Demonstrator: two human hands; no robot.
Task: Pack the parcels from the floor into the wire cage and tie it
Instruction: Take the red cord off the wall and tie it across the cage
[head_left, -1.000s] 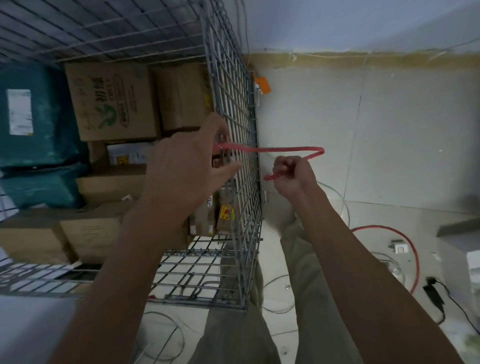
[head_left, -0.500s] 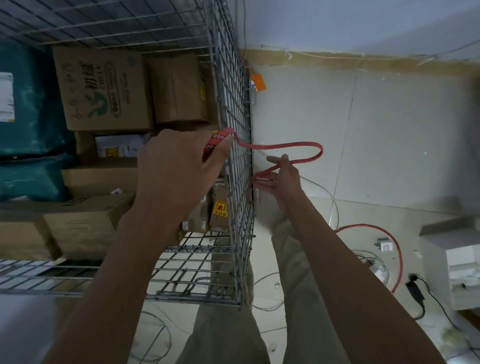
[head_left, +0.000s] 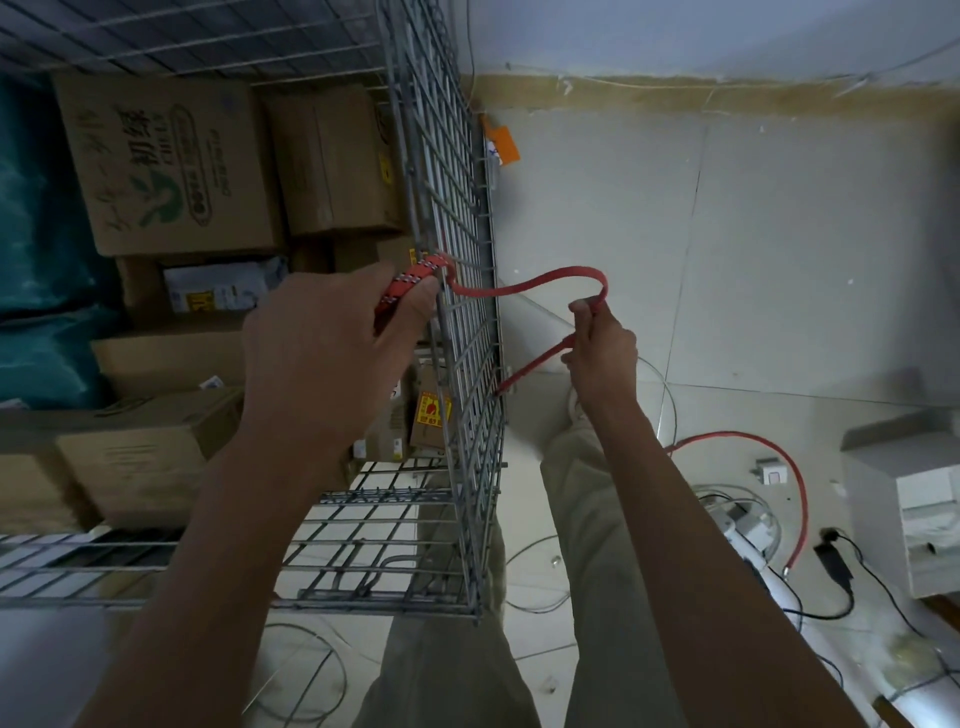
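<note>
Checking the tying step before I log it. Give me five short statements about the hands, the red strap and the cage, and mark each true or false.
1. The left hand holds the red strap at the wire cage wall. True.
2. The right hand hangs empty. False: it pinches the strap's loop outside the cage.
3. Cardboard boxes sit inside the cage. True.
4. The strap passes through the cage mesh. True.
5. The strap is blue. False: it is red.
</note>
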